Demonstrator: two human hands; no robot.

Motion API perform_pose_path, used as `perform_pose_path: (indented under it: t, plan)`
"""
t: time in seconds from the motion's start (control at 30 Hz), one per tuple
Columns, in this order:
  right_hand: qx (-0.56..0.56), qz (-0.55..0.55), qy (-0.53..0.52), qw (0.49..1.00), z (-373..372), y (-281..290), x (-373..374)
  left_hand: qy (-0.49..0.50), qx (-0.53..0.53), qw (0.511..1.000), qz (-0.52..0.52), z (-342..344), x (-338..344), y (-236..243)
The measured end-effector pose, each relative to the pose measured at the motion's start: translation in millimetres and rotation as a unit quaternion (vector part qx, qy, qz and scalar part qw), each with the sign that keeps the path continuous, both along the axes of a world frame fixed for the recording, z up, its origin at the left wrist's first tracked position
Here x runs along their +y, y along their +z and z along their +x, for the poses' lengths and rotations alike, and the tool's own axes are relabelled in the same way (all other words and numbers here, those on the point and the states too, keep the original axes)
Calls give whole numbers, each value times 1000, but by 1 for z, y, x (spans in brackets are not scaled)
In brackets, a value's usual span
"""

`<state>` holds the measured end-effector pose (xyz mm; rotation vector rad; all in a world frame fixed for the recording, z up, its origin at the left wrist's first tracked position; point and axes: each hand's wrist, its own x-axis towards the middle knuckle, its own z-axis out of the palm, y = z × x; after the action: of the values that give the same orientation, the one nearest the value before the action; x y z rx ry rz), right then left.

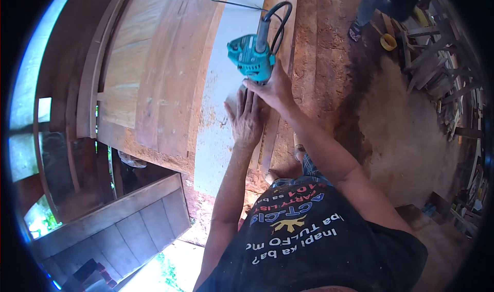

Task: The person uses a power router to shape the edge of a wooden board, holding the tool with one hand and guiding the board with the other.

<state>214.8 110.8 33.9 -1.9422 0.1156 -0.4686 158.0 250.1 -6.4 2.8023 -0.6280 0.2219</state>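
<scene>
A teal power tool (251, 57), with a grey hose-like top and black cord, is over a long white board (213, 132) near the top centre. My right hand (275, 88) grips the tool at its near right side. Just below the tool, my left hand (247, 118) lies with fingers stretched out on the board, their tips close under the tool; whether they touch it is hard to tell. Narrow wooden strips (262, 148) run along the board's right edge.
Wooden planks (149, 86) lie left of the white board. Another person's leg (368, 9) is at the top right, near a yellow container (388, 42). Piled wood scraps (432, 60) line the right. A panelled wooden piece (128, 233) stands at the lower left.
</scene>
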Motion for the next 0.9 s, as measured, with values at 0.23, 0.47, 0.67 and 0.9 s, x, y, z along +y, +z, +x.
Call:
perform_pose_path:
  t: [0.23,0.47,0.67,0.9]
  plan:
    - [0,-20,-7,1000,0,5,5,36,30,998,46,-3,-4,4]
    - [34,-49,-6,998,4,7,-1,52,47,994,83,-3,-11,2]
    - [-20,-46,-24,998,10,3,-4,62,32,995,75,0,-14,2]
    - [-13,-28,-7,999,16,-3,-6,66,13,993,95,1,-16,4]
